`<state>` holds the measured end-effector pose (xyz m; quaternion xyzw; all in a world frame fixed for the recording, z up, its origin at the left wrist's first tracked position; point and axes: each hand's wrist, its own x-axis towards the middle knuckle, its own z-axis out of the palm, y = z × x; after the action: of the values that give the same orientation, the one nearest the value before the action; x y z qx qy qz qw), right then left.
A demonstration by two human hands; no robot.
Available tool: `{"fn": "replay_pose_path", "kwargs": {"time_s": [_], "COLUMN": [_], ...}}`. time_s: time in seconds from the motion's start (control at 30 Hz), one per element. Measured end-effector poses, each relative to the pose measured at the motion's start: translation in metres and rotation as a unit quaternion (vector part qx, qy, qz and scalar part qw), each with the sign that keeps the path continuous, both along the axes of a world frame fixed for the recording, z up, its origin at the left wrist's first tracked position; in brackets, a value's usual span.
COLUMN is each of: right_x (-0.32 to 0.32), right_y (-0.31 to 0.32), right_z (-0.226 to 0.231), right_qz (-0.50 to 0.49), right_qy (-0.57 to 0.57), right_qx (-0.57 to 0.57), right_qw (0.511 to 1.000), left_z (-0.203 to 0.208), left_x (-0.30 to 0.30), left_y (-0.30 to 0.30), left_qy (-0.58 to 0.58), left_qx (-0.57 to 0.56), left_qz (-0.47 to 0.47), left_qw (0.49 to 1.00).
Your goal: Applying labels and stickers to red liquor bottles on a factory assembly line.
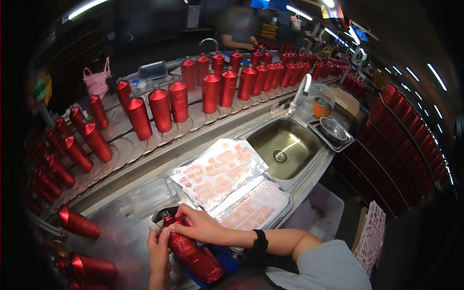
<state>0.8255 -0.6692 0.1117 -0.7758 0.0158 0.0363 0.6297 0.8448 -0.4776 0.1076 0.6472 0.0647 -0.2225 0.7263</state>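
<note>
You are holding a red bottle (pixel 195 256) low before you, its body leaning with the neck up and to the left; pale markings are showing on its glossy metallic side, too unclear to read. Your left hand (pixel 160 249) is curling its fingers in at the bottle's shoulder, thumb pressing beside the neck. Your right hand (pixel 198 226) is crossing from the right, elbow out, thumb and fingers gripping that shoulder. A black wristband (pixel 260 239) is circling your right wrist. Just beyond, shiny printed sheets (pixel 220 169) are lying in overlapping stacks, bearing rows of orange and pink emblems with lettering; a metal tray (pixel 290 207) is carrying the nearer stack. Farther on, a rounded stainless-steel sink (pixel 285 162) is gleaming below a white curved faucet (pixel 300 92). Behind these, tapered red bottles (pixel 211 94) are standing along a conveyor (pixel 124 151) of overlapping rounded plates. Off right, a rack (pixel 403 133) is holding crowded red rows. At the back, another person (pixel 238 31) is standing beyond the conveyor.
</note>
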Motion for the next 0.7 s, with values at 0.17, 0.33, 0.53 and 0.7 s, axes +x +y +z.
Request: {"fn": "replay_pose_path", "kwargs": {"time_s": [0.17,0.33,0.53,0.7], "right_x": [0.001,-0.005,-0.005,-0.013], "right_y": [-0.006,-0.006,0.002,-0.009], "right_z": [-0.009,-0.008,-0.012,-0.014], "right_qz": [0.010,0.019,0.028,-0.009], "right_qy": [-0.012,-0.029,0.002,0.019], "right_qx": [0.042,0.084,0.069,0.085], "right_qw": [0.999,0.996,0.997,0.996], "left_z": [0.016,0.012,0.023,0.019], "left_x": [0.002,0.006,0.000,-0.002], "left_y": [-0.011,-0.013,-0.008,-0.009], "left_qy": [-0.029,-0.071,-0.051,-0.006], "left_qx": [-0.009,-0.011,0.019,-0.017], "left_qz": [-0.017,-0.035,-0.016,-0.024], "left_qw": [0.999,0.997,0.998,1.000]}}
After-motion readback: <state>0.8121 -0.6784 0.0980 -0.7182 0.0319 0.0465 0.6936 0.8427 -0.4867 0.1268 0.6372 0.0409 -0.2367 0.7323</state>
